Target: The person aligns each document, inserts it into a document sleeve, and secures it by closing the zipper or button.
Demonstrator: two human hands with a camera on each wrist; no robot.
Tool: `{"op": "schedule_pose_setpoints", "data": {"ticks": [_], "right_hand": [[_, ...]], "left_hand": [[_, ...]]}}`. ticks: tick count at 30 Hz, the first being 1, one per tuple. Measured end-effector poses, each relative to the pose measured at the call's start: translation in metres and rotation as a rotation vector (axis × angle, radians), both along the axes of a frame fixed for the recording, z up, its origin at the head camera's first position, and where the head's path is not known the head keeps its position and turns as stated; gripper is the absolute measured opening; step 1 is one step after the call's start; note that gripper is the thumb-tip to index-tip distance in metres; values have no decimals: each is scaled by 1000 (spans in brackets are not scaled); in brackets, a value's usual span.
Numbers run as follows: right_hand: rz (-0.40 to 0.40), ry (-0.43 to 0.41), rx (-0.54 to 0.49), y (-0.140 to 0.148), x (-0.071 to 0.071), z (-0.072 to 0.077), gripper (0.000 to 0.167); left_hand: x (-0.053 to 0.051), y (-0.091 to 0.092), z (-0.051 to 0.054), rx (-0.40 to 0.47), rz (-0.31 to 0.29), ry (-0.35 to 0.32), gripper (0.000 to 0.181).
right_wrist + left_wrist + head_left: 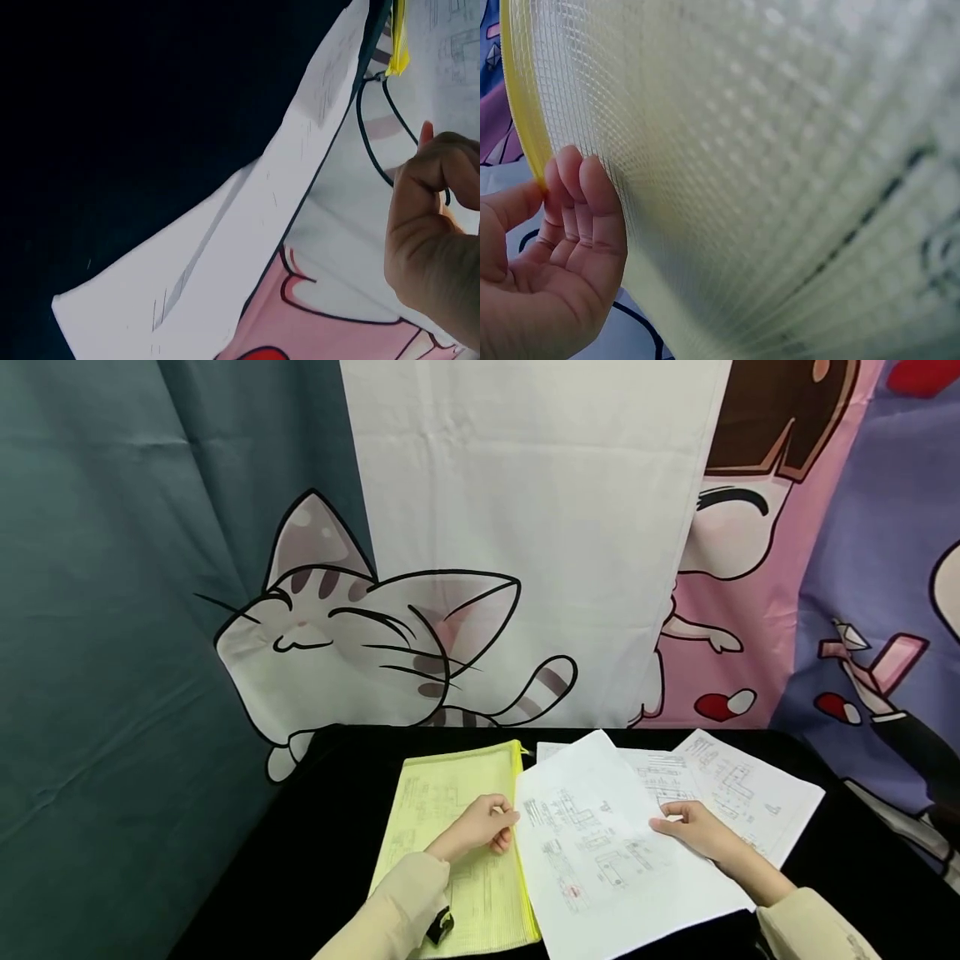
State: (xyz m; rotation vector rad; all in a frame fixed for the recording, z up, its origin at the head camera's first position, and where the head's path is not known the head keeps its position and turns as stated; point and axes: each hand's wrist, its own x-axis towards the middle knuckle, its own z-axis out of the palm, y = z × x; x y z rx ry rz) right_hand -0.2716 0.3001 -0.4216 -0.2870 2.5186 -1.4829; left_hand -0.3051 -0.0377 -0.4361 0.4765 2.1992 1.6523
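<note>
A yellow mesh zip folder [420,810], with printed sheets showing through it, lies on the black table. My left hand [487,824] pinches its yellow zip edge between thumb and fingertips; in the left wrist view the hand [570,255] is at that yellow edge [525,112] beside the mesh [727,150]. A white sheet with line drawings [600,852] is raised to the right of the folder, and my right hand [701,835] pinches its right side. In the right wrist view the right hand [439,225] has bent fingers, their tips partly hidden.
More printed sheets lie fanned on the black table behind and right of the raised one, a middle sheet [663,772] and a right sheet [765,789]. A cartoon-printed curtain [525,460] hangs behind the table. In the right wrist view a dark cord loop [364,127] hangs from the yellow zip end.
</note>
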Motion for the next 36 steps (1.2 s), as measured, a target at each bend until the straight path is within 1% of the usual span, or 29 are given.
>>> {"op": "schedule_pose_setpoints", "data": {"ticks": [4, 9, 12, 15, 18, 22, 26, 29, 32, 36], "right_hand": [[-53, 11, 10, -9, -4, -4, 26], [-144, 57, 52, -15, -6, -9, 21], [-191, 88, 40, -19, -5, -13, 19], [-211, 121, 16, -25, -2, -14, 17], [-224, 144, 13, -29, 0, -12, 17], [-247, 163, 43, -30, 0, -5, 17], [-259, 180, 69, -30, 1, 0, 16], [-276, 193, 61, -31, 2, -1, 15], [-295, 173, 29, -36, 1, -6, 16], [-315, 121, 15, -36, 1, -10, 21]], "left_hand": [[5, 1, 0, -23, -40, -5, 17], [10, 1, -4, -58, -93, 5, 16], [12, 2, -6, -63, -117, 18, 17], [12, 0, -4, -66, -128, 36, 18], [12, -1, 0, -69, -127, 57, 20], [11, -3, 3, -81, -122, 57, 21], [12, -2, 1, -99, -110, 54, 20], [11, 0, -4, -113, -94, 66, 20], [11, 4, -5, -115, -73, 69, 21], [11, 8, -2, -109, -58, 58, 22]]}}
